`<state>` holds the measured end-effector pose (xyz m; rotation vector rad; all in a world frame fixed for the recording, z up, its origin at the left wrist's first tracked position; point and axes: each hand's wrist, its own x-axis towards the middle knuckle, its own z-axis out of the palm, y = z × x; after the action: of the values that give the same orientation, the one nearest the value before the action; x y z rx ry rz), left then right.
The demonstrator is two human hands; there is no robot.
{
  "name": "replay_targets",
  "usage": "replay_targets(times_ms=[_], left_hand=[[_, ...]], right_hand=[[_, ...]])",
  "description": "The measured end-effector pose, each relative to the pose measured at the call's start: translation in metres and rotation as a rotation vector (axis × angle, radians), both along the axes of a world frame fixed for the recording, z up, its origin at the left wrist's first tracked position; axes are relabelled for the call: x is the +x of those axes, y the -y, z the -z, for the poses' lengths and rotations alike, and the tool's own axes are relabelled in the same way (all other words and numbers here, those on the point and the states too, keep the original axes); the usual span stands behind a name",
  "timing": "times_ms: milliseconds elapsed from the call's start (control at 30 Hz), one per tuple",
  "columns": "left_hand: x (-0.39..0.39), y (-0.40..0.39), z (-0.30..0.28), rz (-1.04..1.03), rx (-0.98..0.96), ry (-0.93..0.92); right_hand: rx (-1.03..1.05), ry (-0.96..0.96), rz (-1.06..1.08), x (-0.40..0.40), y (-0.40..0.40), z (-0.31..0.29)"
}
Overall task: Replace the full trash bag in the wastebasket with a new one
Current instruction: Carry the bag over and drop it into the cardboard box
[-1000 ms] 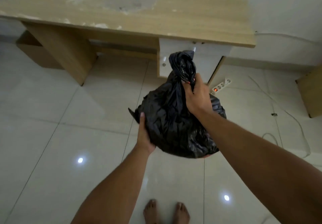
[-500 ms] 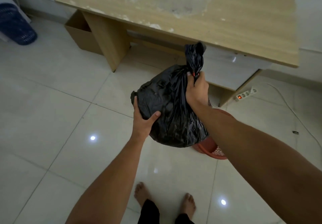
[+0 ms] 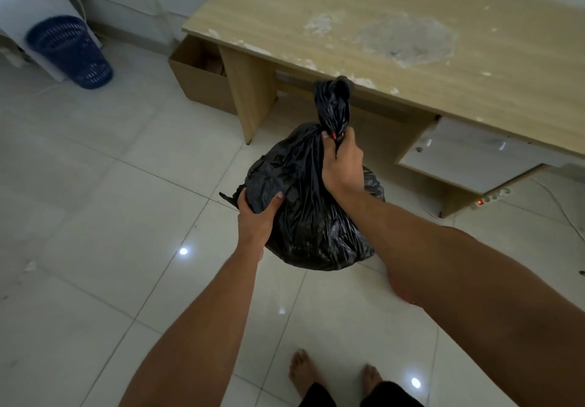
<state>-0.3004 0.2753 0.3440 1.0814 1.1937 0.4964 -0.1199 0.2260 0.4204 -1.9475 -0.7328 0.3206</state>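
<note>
The right hand (image 3: 342, 166) gripped the trash bag (image 3: 316, 216) by its twisted neck, fingers clenched, probably to keep it closed. The left hand (image 3: 256, 216) cupped its side, fingers curled against the plastic, steadying it.

No readable text, labels, brands or numbers on anything in view.

We grip the black trash bag (image 3: 311, 213) in front of the wooden desk (image 3: 380, 36): our right hand (image 3: 342, 166) clutches its tied neck, our left hand (image 3: 256, 216) cups its side.
</note>
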Motion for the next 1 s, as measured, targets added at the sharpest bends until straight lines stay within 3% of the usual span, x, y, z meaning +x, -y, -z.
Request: replay_targets(times_ms=[167,667,1000], left_hand=[[-0.018,-0.055,-0.009,-0.061,-0.015,0.005],[-0.071,-0.283,-0.003,-0.232,-0.044,-0.073],[-0.112,-0.461,0.011,-0.169,-0.070,-0.108]], right_hand=[[0.024,0.075,-0.058,-0.020,-0.064,-0.009],[0.050,0.063,-0.220,-0.065,-0.313,-0.006],[0.026,0.064,-0.198,-0.108,-0.490,-0.002]])
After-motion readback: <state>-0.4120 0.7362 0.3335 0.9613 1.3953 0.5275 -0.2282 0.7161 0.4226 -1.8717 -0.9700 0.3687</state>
